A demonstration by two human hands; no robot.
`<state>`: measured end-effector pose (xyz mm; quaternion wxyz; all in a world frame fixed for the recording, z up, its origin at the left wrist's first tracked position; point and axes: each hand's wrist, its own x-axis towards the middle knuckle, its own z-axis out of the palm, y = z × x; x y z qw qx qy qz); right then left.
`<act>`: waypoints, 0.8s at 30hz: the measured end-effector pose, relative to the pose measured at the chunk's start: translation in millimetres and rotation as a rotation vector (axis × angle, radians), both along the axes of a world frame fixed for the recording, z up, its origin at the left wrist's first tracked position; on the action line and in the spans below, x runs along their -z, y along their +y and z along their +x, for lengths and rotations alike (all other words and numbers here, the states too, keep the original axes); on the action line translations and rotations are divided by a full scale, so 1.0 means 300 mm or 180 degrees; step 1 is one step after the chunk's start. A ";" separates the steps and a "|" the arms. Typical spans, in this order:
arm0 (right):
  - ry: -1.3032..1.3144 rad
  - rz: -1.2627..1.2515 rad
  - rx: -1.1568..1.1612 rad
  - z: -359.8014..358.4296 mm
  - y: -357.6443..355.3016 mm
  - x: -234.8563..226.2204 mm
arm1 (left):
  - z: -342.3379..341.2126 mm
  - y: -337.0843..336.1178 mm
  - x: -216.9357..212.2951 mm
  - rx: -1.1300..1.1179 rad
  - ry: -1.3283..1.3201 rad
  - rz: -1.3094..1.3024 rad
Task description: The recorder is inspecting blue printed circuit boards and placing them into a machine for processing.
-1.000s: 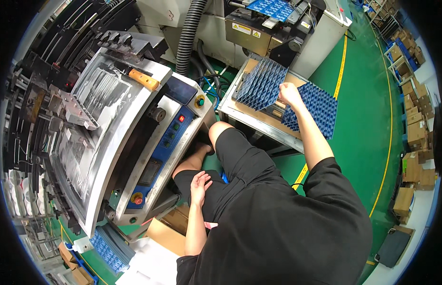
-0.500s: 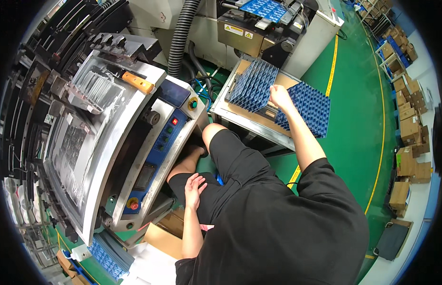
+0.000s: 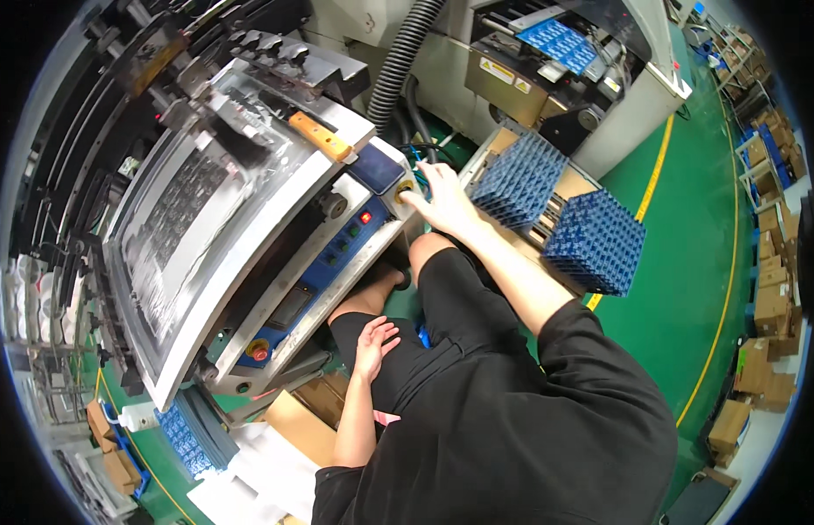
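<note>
Head; right hand [image 3: 448, 210] by button [image 3: 405, 186]

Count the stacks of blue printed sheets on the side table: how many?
2. The left stack stands toward the corrugated hose; the right stack, toward the yellow floor line. The right forearm crosses the table's near edge; anything behind it is hidden.
</note>
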<state>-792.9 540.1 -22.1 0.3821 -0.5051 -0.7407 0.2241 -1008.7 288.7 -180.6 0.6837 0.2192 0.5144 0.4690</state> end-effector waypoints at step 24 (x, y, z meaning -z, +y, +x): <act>0.1213 -0.1244 0.0427 -0.205 0.139 0.127 | -0.042 0.011 0.010 -0.0246 -0.0449 -0.0158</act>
